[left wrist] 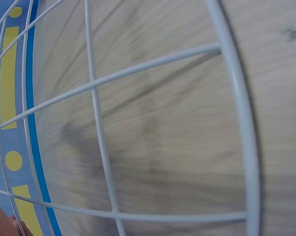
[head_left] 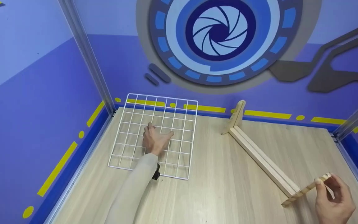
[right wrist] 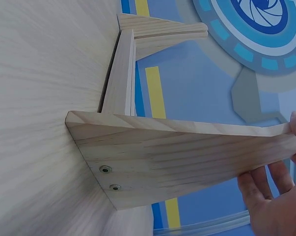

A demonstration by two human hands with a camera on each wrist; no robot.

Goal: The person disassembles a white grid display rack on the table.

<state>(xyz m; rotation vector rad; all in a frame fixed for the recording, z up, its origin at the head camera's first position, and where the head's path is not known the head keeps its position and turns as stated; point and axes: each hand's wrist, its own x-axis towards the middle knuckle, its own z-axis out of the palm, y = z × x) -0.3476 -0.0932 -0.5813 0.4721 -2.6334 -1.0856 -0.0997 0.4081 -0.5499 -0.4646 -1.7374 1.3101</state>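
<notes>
A white wire grid panel [head_left: 193, 140] leans back at the left, its far edge raised before the back wall and its near edge low over the tabletop. My left hand [head_left: 156, 140] holds it near the middle, fingers and thumb spread across the wires. At the right stands a wooden frame: a long crossbar [head_left: 264, 161] joins a far end piece [head_left: 235, 119] and a near end piece [right wrist: 177, 150]. With thumb and fingers, my right hand [head_left: 336, 199] grips the raised narrow tip of the near end piece. Two bolt heads [right wrist: 110, 178] show on that piece's outer face.
Beneath everything lies a pale wood-grain tabletop [head_left: 216, 174]. Blue-purple printed panels with yellow marks enclose it, including the back wall [head_left: 117, 56]. Metal posts [head_left: 87, 53] stand at the corners. A black band [head_left: 156, 172] is on the left wrist.
</notes>
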